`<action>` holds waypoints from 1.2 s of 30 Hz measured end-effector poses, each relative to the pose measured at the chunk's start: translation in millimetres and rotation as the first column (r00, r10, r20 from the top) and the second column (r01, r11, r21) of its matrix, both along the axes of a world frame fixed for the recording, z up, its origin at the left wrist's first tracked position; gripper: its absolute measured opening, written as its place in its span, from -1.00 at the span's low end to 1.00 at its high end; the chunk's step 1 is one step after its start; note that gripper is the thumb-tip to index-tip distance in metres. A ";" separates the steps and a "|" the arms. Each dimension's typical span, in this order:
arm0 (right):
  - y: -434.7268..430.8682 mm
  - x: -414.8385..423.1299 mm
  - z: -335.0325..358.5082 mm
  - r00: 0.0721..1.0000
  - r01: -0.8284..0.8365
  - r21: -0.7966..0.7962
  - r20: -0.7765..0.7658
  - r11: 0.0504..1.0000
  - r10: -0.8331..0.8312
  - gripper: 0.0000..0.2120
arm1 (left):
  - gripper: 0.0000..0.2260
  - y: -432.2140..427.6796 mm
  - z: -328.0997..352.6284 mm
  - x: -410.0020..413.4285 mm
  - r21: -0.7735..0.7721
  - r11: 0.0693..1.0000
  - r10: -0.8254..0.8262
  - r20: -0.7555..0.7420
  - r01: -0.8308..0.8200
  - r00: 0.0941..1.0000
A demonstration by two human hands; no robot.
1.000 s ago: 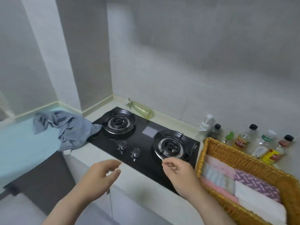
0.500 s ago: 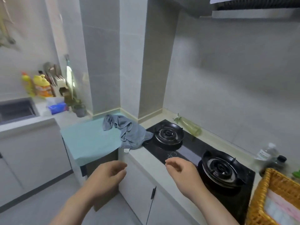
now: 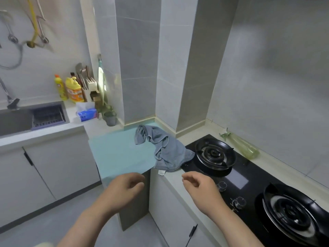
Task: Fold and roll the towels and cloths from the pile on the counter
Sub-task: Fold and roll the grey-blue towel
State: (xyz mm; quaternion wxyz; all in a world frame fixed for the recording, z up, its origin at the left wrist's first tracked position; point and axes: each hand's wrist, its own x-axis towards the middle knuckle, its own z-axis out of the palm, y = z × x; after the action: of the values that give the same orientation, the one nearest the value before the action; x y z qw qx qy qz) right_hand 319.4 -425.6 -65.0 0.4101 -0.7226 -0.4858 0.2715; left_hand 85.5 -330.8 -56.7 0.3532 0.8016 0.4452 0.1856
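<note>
A crumpled grey-blue towel [image 3: 164,147] lies on the counter, partly on a flat light-blue cloth [image 3: 121,154] and partly against the left burner of the black gas stove [image 3: 249,177]. A white label hangs off its near edge. My left hand [image 3: 124,188] hovers in front of the light-blue cloth's near edge, fingers loosely curled and holding nothing. My right hand [image 3: 199,188] hovers over the counter's front edge just below the towel, fingers loosely curled, also empty.
A green spray bottle [image 3: 240,147] lies behind the stove by the wall. To the left are a sink [image 3: 26,118], yellow detergent bottles [image 3: 71,89], a knife block, a blue tissue pack [image 3: 87,114] and a small dark cup [image 3: 110,118]. White cabinets stand below.
The view has swung left: the wicker basket and the bottles have left the frame and the sink area has come in. Both hands stay empty and now hover nearer the grey-blue towel.
</note>
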 end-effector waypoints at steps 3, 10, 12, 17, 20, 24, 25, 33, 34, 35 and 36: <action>38.1 9.8 -8.5 1.000 0.000 -0.023 -0.003 1.000 0.000 -0.78 | -0.78 40.0 -6.1 8.7 -0.011 1.000 -0.015 -0.025 0.015 1.000; 126.1 41.2 -33.4 0.999 0.006 -0.109 0.054 0.994 0.000 -0.76 | -0.75 140.2 -30.1 28.0 -0.023 1.000 -0.016 -0.139 0.013 0.990; 144.8 48.1 -36.9 0.997 -0.001 -0.150 0.080 0.989 0.013 -0.73 | -0.76 164.0 -34.9 29.0 -0.010 1.000 -0.022 -0.165 0.021 0.986; 187.6 65.8 -48.3 0.997 0.027 -0.166 0.078 0.986 -0.014 -0.75 | -0.78 210.1 -46.5 24.0 -0.031 0.999 0.005 -0.187 -0.011 0.982; 204.2 66.0 -51.6 0.998 0.017 -0.182 0.063 0.983 -0.005 -0.82 | -0.86 228.0 -45.4 24.3 -0.038 0.999 -0.016 -0.201 0.008 0.980; 224.2 69.4 -50.0 0.999 0.031 -0.187 0.049 0.982 -0.022 -0.85 | -0.90 259.2 -38.9 29.9 -0.038 0.999 -0.045 -0.210 0.038 0.977; 228.6 70.2 -49.4 0.998 0.041 -0.189 0.051 0.981 -0.032 -0.85 | -0.90 267.6 -37.8 31.1 -0.039 0.998 -0.056 -0.216 0.048 0.975; 264.6 60.3 -59.3 0.991 0.135 -0.253 0.021 0.958 -0.134 -0.71 | -0.89 340.0 -46.1 46.0 -0.087 0.980 -0.195 -0.236 0.179 0.952; 270.0 56.6 -61.4 0.988 0.150 -0.262 0.017 0.953 -0.150 -0.72 | -0.88 350.5 -48.6 46.3 -0.090 0.976 -0.214 -0.233 0.198 0.949; 275.9 53.3 -63.4 0.986 0.166 -0.272 0.017 0.948 -0.167 -0.72 | -0.88 361.1 -50.8 46.1 -0.096 0.971 -0.234 -0.228 0.218 0.945; 282.8 50.1 -66.2 0.982 0.184 -0.281 0.021 0.942 -0.186 -0.73 | -0.87 372.0 -53.0 45.7 -0.102 0.965 -0.259 -0.224 0.241 0.940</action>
State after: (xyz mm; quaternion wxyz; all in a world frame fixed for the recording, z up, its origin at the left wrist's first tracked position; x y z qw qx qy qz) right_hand 369.5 -142.8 -131.2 0.3282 -0.8152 -0.3709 0.3003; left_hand 131.2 41.2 -109.7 0.3475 0.8546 0.3850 0.0264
